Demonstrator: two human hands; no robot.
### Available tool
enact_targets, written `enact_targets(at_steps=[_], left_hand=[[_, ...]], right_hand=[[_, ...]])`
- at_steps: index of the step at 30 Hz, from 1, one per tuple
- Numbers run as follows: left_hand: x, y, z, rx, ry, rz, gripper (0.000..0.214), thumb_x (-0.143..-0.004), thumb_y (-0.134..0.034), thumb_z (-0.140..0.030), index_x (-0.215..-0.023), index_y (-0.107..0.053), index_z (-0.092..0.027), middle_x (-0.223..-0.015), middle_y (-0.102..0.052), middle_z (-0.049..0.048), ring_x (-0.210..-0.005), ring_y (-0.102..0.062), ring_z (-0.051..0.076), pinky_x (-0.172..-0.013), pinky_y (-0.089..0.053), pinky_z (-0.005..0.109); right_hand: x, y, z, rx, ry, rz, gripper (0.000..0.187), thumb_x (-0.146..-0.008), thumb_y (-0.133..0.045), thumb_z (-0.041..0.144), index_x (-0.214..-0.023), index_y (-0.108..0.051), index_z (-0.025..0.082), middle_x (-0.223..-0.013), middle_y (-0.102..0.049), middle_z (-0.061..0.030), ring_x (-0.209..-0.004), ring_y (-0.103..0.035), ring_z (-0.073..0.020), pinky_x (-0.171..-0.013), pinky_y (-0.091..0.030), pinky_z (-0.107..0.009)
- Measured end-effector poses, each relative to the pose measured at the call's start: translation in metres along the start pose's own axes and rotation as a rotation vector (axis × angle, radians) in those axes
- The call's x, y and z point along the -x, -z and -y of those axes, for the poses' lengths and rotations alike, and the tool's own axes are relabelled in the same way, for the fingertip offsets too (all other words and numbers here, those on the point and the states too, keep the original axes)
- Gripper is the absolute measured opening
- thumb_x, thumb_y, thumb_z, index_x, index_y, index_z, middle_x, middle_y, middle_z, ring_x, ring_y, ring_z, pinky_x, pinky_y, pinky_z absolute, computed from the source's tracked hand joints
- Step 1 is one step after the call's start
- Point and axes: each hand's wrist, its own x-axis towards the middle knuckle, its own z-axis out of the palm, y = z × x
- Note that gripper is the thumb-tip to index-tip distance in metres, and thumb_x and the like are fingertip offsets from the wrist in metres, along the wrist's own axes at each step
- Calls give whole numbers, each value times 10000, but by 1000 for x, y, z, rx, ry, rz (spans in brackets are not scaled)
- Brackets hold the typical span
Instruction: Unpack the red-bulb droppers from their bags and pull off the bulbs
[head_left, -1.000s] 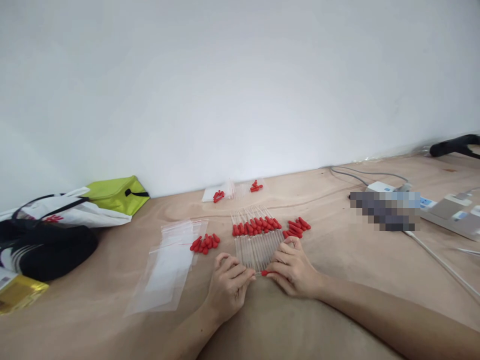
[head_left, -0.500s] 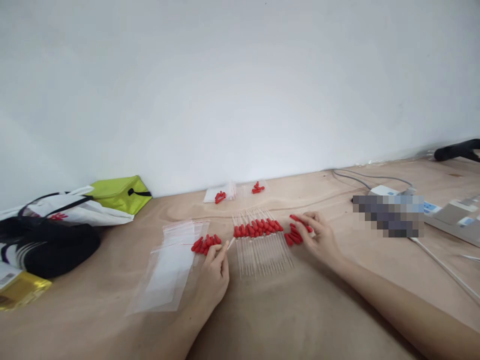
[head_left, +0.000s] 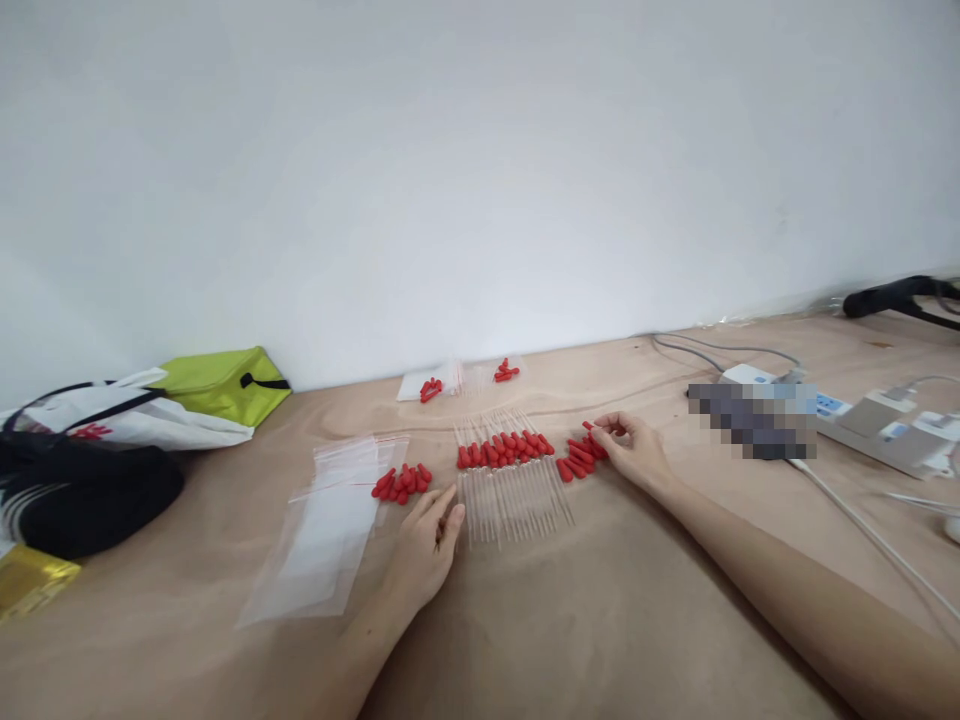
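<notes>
A row of thin clear tubes (head_left: 517, 505) that look like dropper pipettes lies on the table, with red rubber bulbs (head_left: 506, 450) across them. Just left of the row, my left hand (head_left: 424, 545) rests with thumb and fingers apart, holding nothing I can see. Near its fingertips is a heap of red bulbs (head_left: 401, 483) beside clear zip bags (head_left: 334, 530). My right hand (head_left: 634, 450) is at a second pile of red bulbs (head_left: 576, 460) on the right. Its thumb and fingertips pinch one red bulb (head_left: 589, 428) at the pile's far end.
Two small bags with red bulbs (head_left: 431, 388) lie near the wall. At left are a lime-green bag (head_left: 225, 385), a white bag (head_left: 202, 420), a black cap (head_left: 90, 505) and a gold packet (head_left: 34, 585). A power strip (head_left: 870, 440) with cables is at right.
My right hand has lowered a red bulb to the pile's far end. My left fingers have spread, and the thin white piece at their tips no longer shows. The view has shifted slightly right.
</notes>
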Motion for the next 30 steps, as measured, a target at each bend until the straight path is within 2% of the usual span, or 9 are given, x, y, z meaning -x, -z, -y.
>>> enact_targets(at_steps=[3,7,13,16,20,23,28,30], left_hand=[[-2,1,1,48,27,-33,374,-837,-335,-350,-1033,-592,-160,-948,-638,63,-706,-588,151,-666,-484,275],[-2,3,-1,78,57,-37,356,-822,-361,-355,-1013,-592,-163,-862,-656,45,-625,-574,143,-589,-477,269],[-3,7,-4,112,45,-17,340,-811,-382,-355,-995,-591,-159,-847,-659,39,-629,-576,142,-587,-469,266],[-3,4,-1,109,34,-21,336,-808,-388,-353,-991,-587,-153,-847,-657,41,-598,-562,136,-570,-462,265],[-3,-1,4,99,26,-29,321,-810,-389,-343,-982,-587,-157,-846,-656,42,-584,-553,130,-558,-453,259],[-4,-1,5,92,24,-29,312,-810,-392,-335,-977,-588,-160,-822,-657,38,-585,-551,131,-551,-448,255],[-4,3,1,85,33,-23,301,-803,-403,-328,-961,-595,-158,-803,-660,32,-580,-553,129,-553,-446,251],[-4,4,0,84,36,-20,297,-800,-406,-327,-958,-597,-163,-797,-661,27,-577,-554,127,-553,-446,247]], right_hand=[[4,0,5,100,116,-22,255,-680,-505,422,-772,-625,216,-728,-644,-8,-755,-535,-184,-812,-277,-373],[7,-2,6,159,174,-29,256,-679,-516,437,-778,-617,224,-730,-649,-8,-753,-531,-197,-813,-237,-403],[5,-3,3,120,148,-117,319,-729,-458,479,-772,-601,198,-755,-643,-31,-759,-531,-195,-801,-241,-388],[4,-3,1,106,121,-136,330,-770,-400,452,-751,-598,190,-767,-647,-40,-746,-531,-192,-790,-256,-384],[2,-2,3,79,113,-153,312,-774,-408,429,-759,-596,180,-791,-647,-54,-741,-527,-190,-758,-289,-358],[-1,-3,13,107,119,-113,263,-768,-432,387,-774,-604,188,-804,-646,-47,-756,-530,-181,-756,-297,-344],[-16,-12,36,341,98,142,173,-744,-488,335,-751,-634,243,-849,-649,-13,-887,-520,-204,-801,-267,-360],[-25,-12,36,374,45,148,199,-760,-468,332,-762,-638,229,-891,-645,-37,-901,-522,-218,-764,-290,-345]])
